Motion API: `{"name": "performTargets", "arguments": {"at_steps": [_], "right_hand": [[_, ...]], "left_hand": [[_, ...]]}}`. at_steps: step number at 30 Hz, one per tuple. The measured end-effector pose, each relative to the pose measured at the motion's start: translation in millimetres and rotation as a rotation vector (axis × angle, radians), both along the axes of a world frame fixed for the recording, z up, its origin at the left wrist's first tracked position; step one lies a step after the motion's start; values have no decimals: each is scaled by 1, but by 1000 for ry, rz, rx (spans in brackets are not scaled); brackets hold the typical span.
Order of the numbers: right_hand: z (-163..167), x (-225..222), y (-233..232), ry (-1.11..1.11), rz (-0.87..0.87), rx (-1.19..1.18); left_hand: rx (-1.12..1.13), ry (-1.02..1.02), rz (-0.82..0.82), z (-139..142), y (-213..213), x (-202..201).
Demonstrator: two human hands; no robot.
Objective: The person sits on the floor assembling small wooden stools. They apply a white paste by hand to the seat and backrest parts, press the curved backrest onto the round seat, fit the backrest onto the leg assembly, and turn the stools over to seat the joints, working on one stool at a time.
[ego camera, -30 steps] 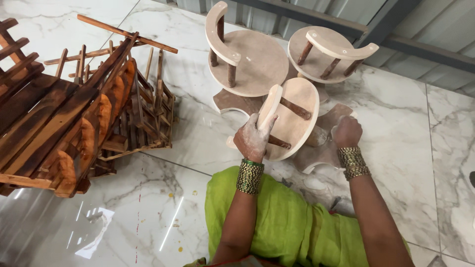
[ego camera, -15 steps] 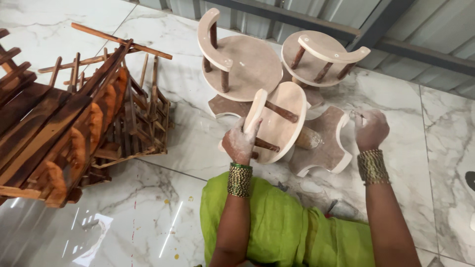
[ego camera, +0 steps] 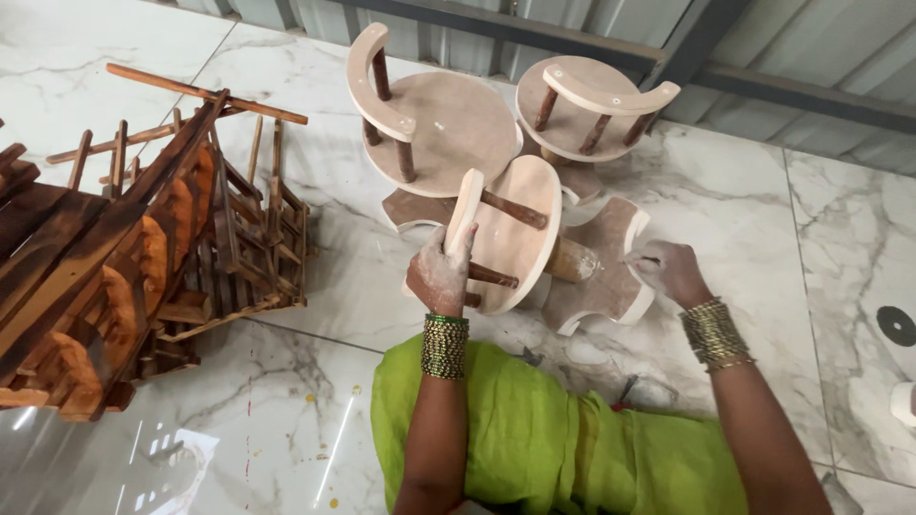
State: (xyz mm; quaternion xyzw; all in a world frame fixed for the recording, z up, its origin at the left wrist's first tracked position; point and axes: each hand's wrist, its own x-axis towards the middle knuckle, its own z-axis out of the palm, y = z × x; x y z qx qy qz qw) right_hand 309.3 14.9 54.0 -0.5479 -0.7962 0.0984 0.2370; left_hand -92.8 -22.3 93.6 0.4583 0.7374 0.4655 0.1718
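Left hand: the left hand [ego camera: 441, 275], dusted white, has its fingers curled tight round the lower end of the curved backrest of a pale round wooden stool-chair [ego camera: 510, 234] that lies tipped on its side.
Right hand: the right hand [ego camera: 671, 272] is closed on a small thin tool whose tip just shows; I cannot tell what kind of tool it is. It touches the scalloped light-brown wooden base [ego camera: 611, 267] of the same chair, at that base's right edge.
Held chair: it lies on the white marble floor [ego camera: 763, 219] just ahead of the person's green-clad lap [ego camera: 544, 439], seat disc facing left, dark spindles [ego camera: 512, 210] running to the backrest.
Long axis: its turned central post runs roughly left to right, from the seat towards the base, so the chair spans the gap between the two hands.
Nearer hand: the left hand bears the chair; the right hand is on the far end of the axis, working at the base rim.
Behind: two more pale round chairs [ego camera: 434, 124] [ego camera: 587, 105] stand upright on the floor towards the far edge, by a corrugated metal wall.
Left side: a heap of dark slatted wooden frames [ego camera: 134, 248] lies well apart from both hands.
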Motion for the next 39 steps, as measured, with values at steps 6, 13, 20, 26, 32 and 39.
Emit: {"name": "performTargets", "arguments": {"at_steps": [6,13,20,26,32,39], "right_hand": [[29,45,7,13,-34,-375],[10,13,54,83,-304,313],[-24,-10,46,-149,-252,427],[7,-2,20,-167,34,-32],[35,-7,59,-412,11,358],[-6,-26,57,-814,138,259]], "left_hand": [[6,4,-9,-1,3,-7],[7,-59,-15,-5,4,-11],[-15,-46,-19,-3,3,-11],[-11,-58,-12,-2,3,-8],[-7,21,9,-5,5,-9],[-28,-4,20,-7,5,-7]]}}
